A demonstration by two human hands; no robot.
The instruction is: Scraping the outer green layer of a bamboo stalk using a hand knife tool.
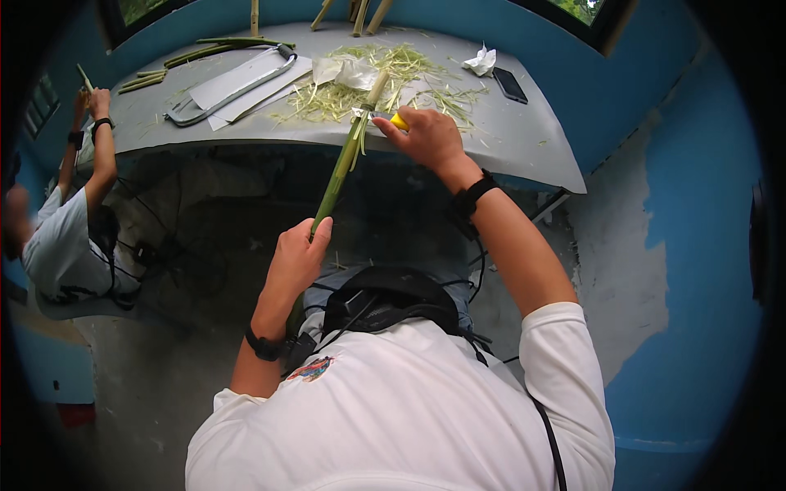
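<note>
A green bamboo stalk (334, 186) slants away from me, its far end pale and stripped and reaching over the table edge. My left hand (299, 251) is closed round the stalk's near, green part. In my right hand (431, 139) is a utility knife (399, 122) with a yellow handle, held against the stalk near its peeled end. Thin green strips (360, 135) hang from the stalk beside the knife. The blade itself is hard to make out.
A grey table (524, 139) carries a heap of shavings (401, 65), crumpled white paper (481, 61), a phone (510, 84), a hacksaw (233, 94) on white sheets and several green stalks (205, 53). Another person (78, 237) sits at the left, holding a short stick.
</note>
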